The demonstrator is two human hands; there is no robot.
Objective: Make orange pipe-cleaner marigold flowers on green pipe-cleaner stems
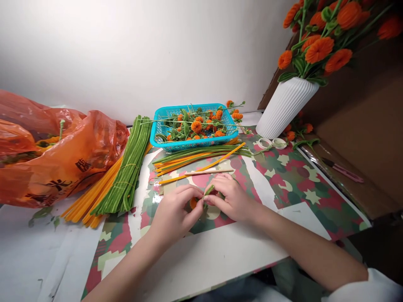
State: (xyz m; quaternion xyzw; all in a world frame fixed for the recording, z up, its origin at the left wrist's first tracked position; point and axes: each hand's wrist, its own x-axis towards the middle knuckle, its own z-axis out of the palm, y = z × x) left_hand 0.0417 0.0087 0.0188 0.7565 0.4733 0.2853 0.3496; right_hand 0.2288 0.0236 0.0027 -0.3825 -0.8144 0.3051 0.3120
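My left hand point(179, 209) is closed, its thumb and fingertips pinching a small orange chenille flower point(193, 204) that shows only in part below the fingers. Against it, my right hand point(233, 199) pinches a short green chenille stem piece point(209, 190) between thumb and fingers. The two sets of fingertips meet over the camouflage-patterned table cover, so where flower and green piece join is hidden. Just beyond the hands lie a thin wooden stick point(209, 172) and a loose yellow-orange chenille stem point(220, 157).
A blue basket point(193, 146) holds green pieces and orange flowers. Bundled green stems point(126, 180) and yellow stems point(94, 191) lie left, beside an orange plastic bag point(72, 167). On the right stand a white vase point(285, 109) of orange flowers, tape rolls point(278, 144) and a pink cutter point(348, 172).
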